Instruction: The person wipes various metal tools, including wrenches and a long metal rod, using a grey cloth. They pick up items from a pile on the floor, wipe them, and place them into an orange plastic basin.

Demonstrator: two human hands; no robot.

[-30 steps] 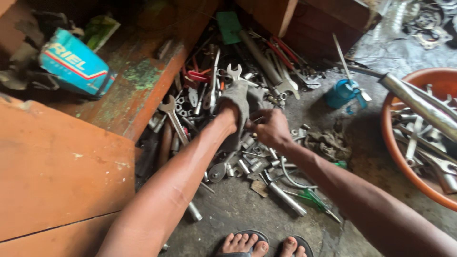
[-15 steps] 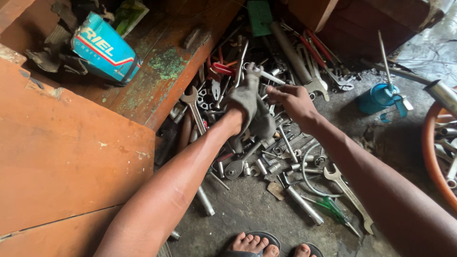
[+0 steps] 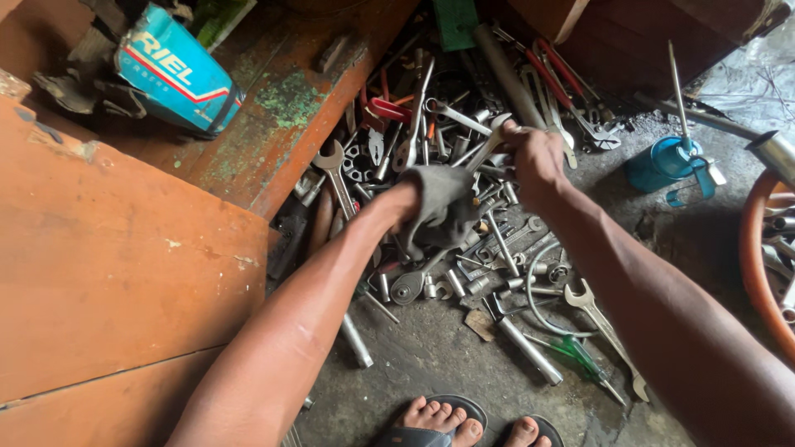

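Observation:
My left hand (image 3: 414, 207) is closed in a grey rag (image 3: 447, 203) held over a pile of metal tools (image 3: 464, 265) on the concrete floor. My right hand (image 3: 534, 153) grips one end of a steel wrench (image 3: 489, 141) whose other part runs into the rag. Open-ended spanners (image 3: 335, 170), sockets, red-handled pliers (image 3: 385, 108) and a green-handled screwdriver (image 3: 580, 356) lie scattered under and around both hands.
An orange wooden board (image 3: 108, 273) fills the left side. A blue and white box (image 3: 178, 74) lies on a worn wooden ledge. A blue oil can (image 3: 662, 161) stands at right, by an orange basin rim (image 3: 758, 265). My sandalled feet (image 3: 451, 422) are below.
The view has swung so the pile sits more central and lower. Both hands with rag and wrench stay together; the right hand has shifted up along the wrench.

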